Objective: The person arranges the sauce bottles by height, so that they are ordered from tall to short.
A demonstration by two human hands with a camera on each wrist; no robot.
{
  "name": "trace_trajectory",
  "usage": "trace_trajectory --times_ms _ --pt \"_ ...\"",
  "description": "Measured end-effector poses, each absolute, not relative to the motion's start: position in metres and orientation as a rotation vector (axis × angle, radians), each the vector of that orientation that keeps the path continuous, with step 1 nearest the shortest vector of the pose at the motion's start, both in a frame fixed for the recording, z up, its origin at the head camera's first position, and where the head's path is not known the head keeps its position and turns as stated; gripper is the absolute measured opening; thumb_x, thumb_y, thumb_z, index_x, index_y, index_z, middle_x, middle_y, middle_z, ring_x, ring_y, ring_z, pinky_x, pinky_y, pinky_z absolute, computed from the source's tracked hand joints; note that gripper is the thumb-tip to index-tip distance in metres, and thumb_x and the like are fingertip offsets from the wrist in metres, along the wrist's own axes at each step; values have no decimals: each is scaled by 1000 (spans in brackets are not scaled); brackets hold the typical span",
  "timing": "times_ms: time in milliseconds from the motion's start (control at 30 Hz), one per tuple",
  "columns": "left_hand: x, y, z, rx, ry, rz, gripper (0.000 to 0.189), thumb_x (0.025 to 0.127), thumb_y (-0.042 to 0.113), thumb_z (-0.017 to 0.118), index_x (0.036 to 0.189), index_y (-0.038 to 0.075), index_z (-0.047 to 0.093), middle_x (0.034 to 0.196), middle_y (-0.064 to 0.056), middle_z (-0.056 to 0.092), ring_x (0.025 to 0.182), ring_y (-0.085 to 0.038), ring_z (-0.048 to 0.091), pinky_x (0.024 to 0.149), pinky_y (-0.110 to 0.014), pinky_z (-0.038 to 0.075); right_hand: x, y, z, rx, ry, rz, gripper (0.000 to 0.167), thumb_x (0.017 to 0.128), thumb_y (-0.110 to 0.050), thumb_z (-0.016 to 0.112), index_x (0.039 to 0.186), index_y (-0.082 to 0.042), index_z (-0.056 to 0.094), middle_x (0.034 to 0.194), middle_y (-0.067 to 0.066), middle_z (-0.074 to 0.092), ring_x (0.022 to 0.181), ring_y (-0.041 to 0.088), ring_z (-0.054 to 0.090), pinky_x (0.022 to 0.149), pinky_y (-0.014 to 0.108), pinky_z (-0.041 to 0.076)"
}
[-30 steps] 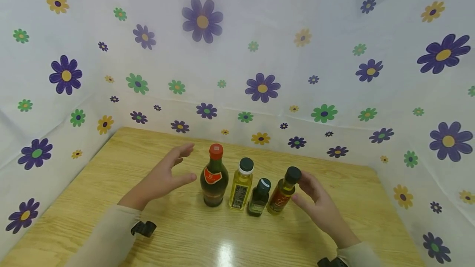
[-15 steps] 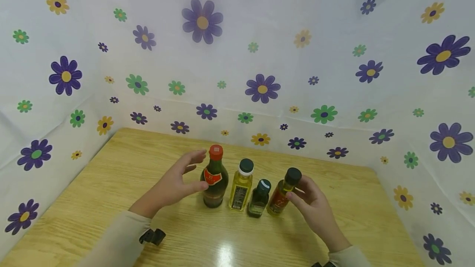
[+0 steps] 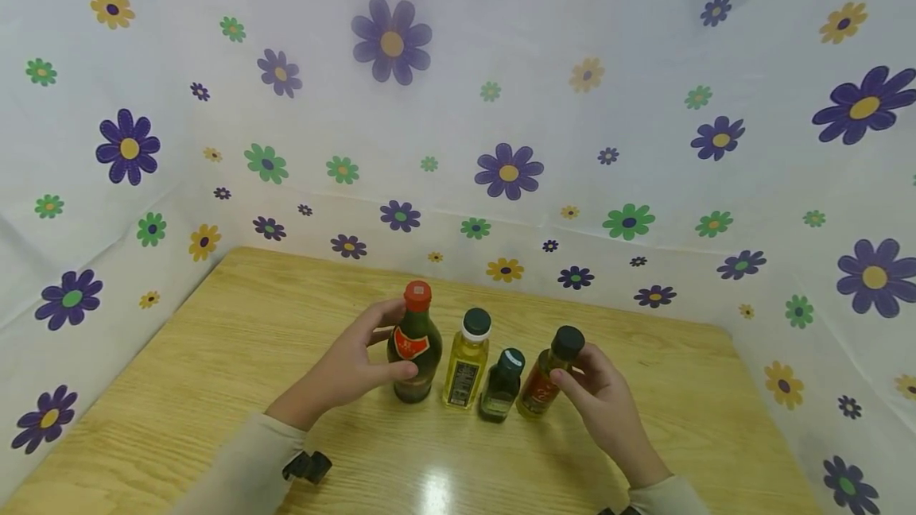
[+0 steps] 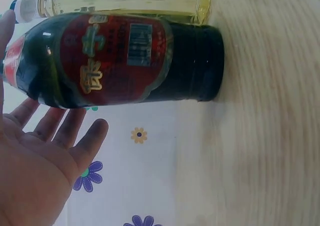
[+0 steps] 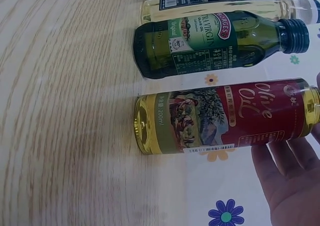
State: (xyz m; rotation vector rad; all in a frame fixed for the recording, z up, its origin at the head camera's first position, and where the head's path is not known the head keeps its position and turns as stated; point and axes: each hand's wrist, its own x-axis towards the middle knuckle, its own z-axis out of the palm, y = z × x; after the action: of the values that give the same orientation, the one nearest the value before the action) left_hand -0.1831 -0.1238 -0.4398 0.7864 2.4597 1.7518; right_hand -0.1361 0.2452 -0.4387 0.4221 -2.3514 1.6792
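Observation:
In the head view my left hand (image 3: 357, 363) is at the tall dark sauce bottle (image 3: 413, 364) with a red cap, thumb across its front and fingers behind. The left wrist view shows these fingers (image 4: 65, 131) spread and fairly straight, a gap between palm and bottle (image 4: 115, 60). My right hand (image 3: 604, 404) holds a small olive oil bottle (image 3: 541, 388) with a black cap and red label, thumb in front, fingers behind. Its label (image 5: 225, 116) reads "Olive Oil" in the right wrist view. All bottles stand upright on the table.
Between the hands stand a clear bottle of yellow oil (image 3: 465, 368) and a short dark green olive oil bottle (image 3: 501, 388). They sit close together in the row. The wooden table (image 3: 286, 284) meets a white flowered cloth (image 3: 458, 118) at its back and sides.
My left hand has moved right to the red-capped bottle, its thumb now over the front. My right hand has closed in on the olive oil bottle, thumb onto its front. The bottles stand where they were.

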Motion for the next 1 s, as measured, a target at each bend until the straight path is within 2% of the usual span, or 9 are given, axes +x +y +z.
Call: trace_trajectory --times_ms 300,533,667,1000 --pt "-183 -118 -442 735 2454 1764 84 86 27 87 155 19 40 145 -6 55 136 -30 51 112 -62 42 -139 247 -444 363 -2384 1654 26 99 -2 67 124 3 62 119 1 67 112 -1 64 95 18 54" --pt "-182 -116 -442 729 2474 1717 84 83 31 89 153 23 42 145 0 56 136 -27 51 113 -61 40 -139 248 -445 379 -2409 1715 29 102 -5 64 130 0 59 124 4 65 116 2 63 96 19 53" --pt "-183 -116 -444 750 2501 1699 85 83 32 89 153 22 42 147 0 54 138 -27 49 113 -62 41 -139 247 -445 355 -2404 1805 29 105 -7 60 132 0 56 126 2 64 116 7 63 95 20 53" --pt "-181 -112 -455 646 2522 1718 84 82 35 90 152 23 44 146 -1 55 136 -28 51 108 -61 46 -137 247 -449 373 -2376 1822 28 105 -3 58 131 3 54 126 -2 64 117 6 62 96 18 52"
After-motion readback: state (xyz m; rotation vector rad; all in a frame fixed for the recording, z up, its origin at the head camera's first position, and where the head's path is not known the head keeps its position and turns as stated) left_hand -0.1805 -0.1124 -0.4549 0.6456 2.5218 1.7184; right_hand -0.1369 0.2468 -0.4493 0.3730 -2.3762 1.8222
